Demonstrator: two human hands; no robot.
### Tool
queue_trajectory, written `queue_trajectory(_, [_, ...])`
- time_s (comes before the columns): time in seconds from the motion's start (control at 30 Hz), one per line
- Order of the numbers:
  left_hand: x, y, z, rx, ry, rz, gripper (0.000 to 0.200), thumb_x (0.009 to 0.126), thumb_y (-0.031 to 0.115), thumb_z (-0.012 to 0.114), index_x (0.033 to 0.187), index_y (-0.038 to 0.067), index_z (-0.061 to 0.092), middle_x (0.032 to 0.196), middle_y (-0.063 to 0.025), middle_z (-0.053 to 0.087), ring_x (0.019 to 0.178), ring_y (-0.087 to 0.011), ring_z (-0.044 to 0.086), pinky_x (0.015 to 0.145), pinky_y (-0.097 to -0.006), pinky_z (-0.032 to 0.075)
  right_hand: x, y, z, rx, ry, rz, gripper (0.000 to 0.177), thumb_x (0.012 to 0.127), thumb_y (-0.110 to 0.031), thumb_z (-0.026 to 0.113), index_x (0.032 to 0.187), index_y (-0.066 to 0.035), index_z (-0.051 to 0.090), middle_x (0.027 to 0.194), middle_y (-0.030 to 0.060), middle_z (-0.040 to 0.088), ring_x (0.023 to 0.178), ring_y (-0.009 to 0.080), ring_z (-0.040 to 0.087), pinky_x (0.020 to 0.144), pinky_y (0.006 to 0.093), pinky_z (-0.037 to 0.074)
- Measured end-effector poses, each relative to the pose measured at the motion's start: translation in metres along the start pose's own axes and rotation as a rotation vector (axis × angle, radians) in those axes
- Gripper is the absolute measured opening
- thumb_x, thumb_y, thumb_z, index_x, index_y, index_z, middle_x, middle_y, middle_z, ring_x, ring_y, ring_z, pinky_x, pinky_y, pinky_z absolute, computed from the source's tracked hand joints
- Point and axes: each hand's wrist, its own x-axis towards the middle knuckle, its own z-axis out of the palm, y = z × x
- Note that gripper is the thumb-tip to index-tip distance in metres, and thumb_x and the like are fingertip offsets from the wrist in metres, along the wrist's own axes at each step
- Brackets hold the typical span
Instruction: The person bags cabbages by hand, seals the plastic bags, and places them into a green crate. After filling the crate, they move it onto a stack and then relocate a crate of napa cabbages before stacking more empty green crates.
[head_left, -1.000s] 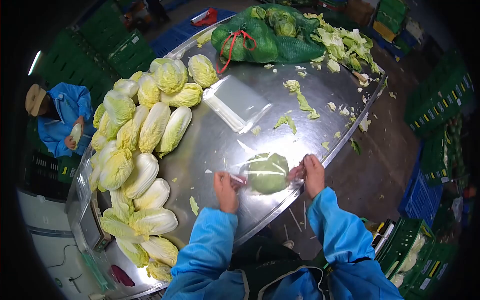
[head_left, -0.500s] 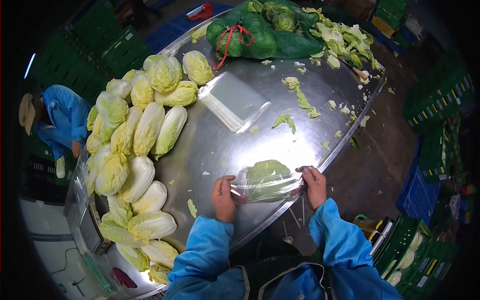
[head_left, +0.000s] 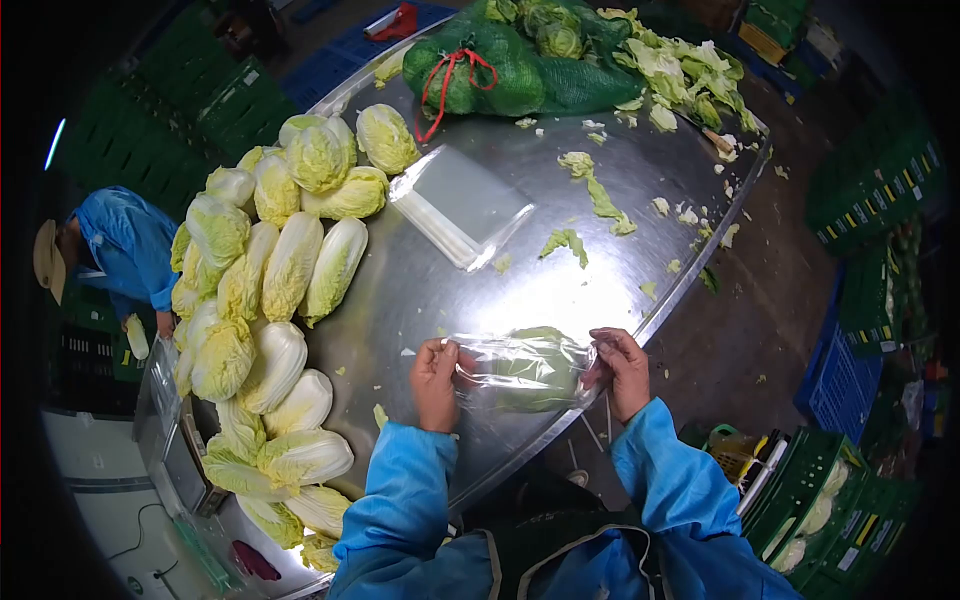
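Between my hands a clear plastic bag (head_left: 480, 378) is stretched, overlapping a green cabbage (head_left: 538, 372) near the metal table's edge. My left hand (head_left: 436, 388) pinches the bag's left side between thumb and fingers. On the other side, my right hand (head_left: 626, 378) grips the bag, with fingertips seen through the film. Most of the cabbage shows through shiny creases. A stack of flat clear bags (head_left: 462, 208) lies farther back on the table (head_left: 400, 300).
Several napa cabbages (head_left: 292, 265) are heaped along the left. A green mesh sack (head_left: 520, 80) and loose leaves (head_left: 690, 70) lie at the back. Green crates (head_left: 820, 500) stand at right. Another person in blue (head_left: 125, 245) bends at far left, holding a napa cabbage.
The plastic bag now overlaps more of the cabbage. My left hand has shifted slightly left and up, my right hand slightly. The person at far left has moved a little.
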Motion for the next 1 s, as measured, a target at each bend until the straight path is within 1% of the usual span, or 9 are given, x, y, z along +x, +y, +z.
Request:
queue_trajectory(0.13, [0.002,-0.006,0.006,-0.030,-0.011,-0.039,0.010,0.090,0.016,0.050,0.088,0.006,0.049,0.070,-0.0079,0.059,0.057,-0.0114,0.055,0.055,-0.0237,0.045,-0.001,-0.016,-0.001,0.087,-0.055,0.065,0.022,0.091,-0.015,0.047,0.105,0.000,0.054,0.070,0.0068,0.056,0.046,0.0123,0.052,0.041,0.0229,0.040])
queue_trajectory(0.23, [0.010,-0.016,0.003,0.090,-0.082,0.089,0.012,0.091,0.020,0.048,0.091,0.008,0.047,0.074,-0.0087,0.059,0.061,-0.0131,0.058,0.055,-0.0247,0.046,0.000,-0.014,-0.004,0.013,-0.026,0.042,0.024,0.092,-0.019,0.047,0.102,0.001,0.055,0.063,0.0058,0.053,0.044,0.0114,0.050,0.039,0.0227,0.039])
queue_trajectory(0.4, [0.015,-0.011,0.016,-0.010,-0.209,-0.160,0.017,0.094,0.026,0.041,0.092,0.010,0.040,0.085,-0.0152,0.062,0.072,-0.0191,0.063,0.060,-0.0265,0.048,0.003,-0.008,0.000,-0.056,0.179,-0.100,0.028,0.093,-0.024,0.045,0.100,0.001,0.056,0.056,0.0034,0.049,0.039,0.0091,0.046,0.037,0.0227,0.037])
queue_trajectory(0.47, [0.011,-0.016,0.017,0.003,-0.197,-0.168,0.016,0.095,0.026,0.040,0.091,0.010,0.039,0.087,-0.0165,0.062,0.073,-0.0202,0.063,0.060,-0.0275,0.049,0.005,-0.004,-0.001,-0.051,0.284,-0.186,0.026,0.094,-0.022,0.044,0.100,0.000,0.057,0.056,0.0028,0.049,0.038,0.0075,0.042,0.036,0.0223,0.035])
queue_trajectory(0.57, [0.001,-0.025,0.016,-0.050,-0.142,-0.192,0.016,0.095,0.025,0.038,0.091,0.010,0.039,0.087,-0.0180,0.062,0.072,-0.0215,0.064,0.059,-0.0292,0.049,0.011,0.005,0.002,-0.040,0.379,-0.101,0.024,0.094,-0.021,0.044,0.100,-0.002,0.057,0.057,0.0026,0.049,0.036,0.0064,0.039,0.034,0.0216,0.032])
queue_trajectory(0.73, [-0.011,-0.028,0.005,-0.139,-0.042,-0.208,0.015,0.095,0.023,0.036,0.092,0.008,0.038,0.085,-0.0208,0.062,0.067,-0.0197,0.062,0.058,-0.0282,0.050,0.027,0.010,0.013,-0.083,0.320,-0.028,0.021,0.093,-0.018,0.044,0.098,-0.002,0.057,0.054,-0.0016,0.042,0.036,0.0050,0.034,0.032,0.0220,0.027])
queue_trajectory(0.87, [-0.017,-0.050,-0.003,-0.139,0.055,-0.245,0.015,0.093,0.020,0.043,0.088,0.007,0.044,0.079,-0.0129,0.061,0.059,-0.0136,0.056,0.053,-0.0245,0.046,0.048,0.063,-0.007,-0.153,0.294,0.090,0.018,0.092,-0.016,0.045,0.089,-0.005,0.058,0.056,-0.0007,0.045,0.044,0.0059,0.040,0.040,0.0239,0.032])
queue_trajectory(0.93, [-0.023,-0.071,-0.006,-0.103,0.088,-0.290,0.015,0.092,0.020,0.045,0.085,0.006,0.047,0.074,-0.0084,0.060,0.054,-0.0105,0.053,0.050,-0.0228,0.043,0.048,0.072,-0.007,-0.579,0.291,-0.080,0.017,0.089,-0.019,0.049,0.088,-0.003,0.057,0.061,0.0060,0.055,0.054,0.0168,0.054,0.051,0.0302,0.042])
queue_trajectory(1.0, [-0.029,-0.080,0.000,0.068,0.031,-0.368,0.014,0.089,0.017,0.048,0.082,0.006,0.050,0.066,-0.0003,0.053,0.049,-0.0068,0.043,0.047,-0.0209,0.037,0.047,0.063,-0.005,-0.704,0.256,-0.017,0.019,0.087,-0.021,0.051,0.088,-0.002,0.056,0.066,0.0099,0.058,0.062,0.0234,0.058,0.057,0.0339,0.044])
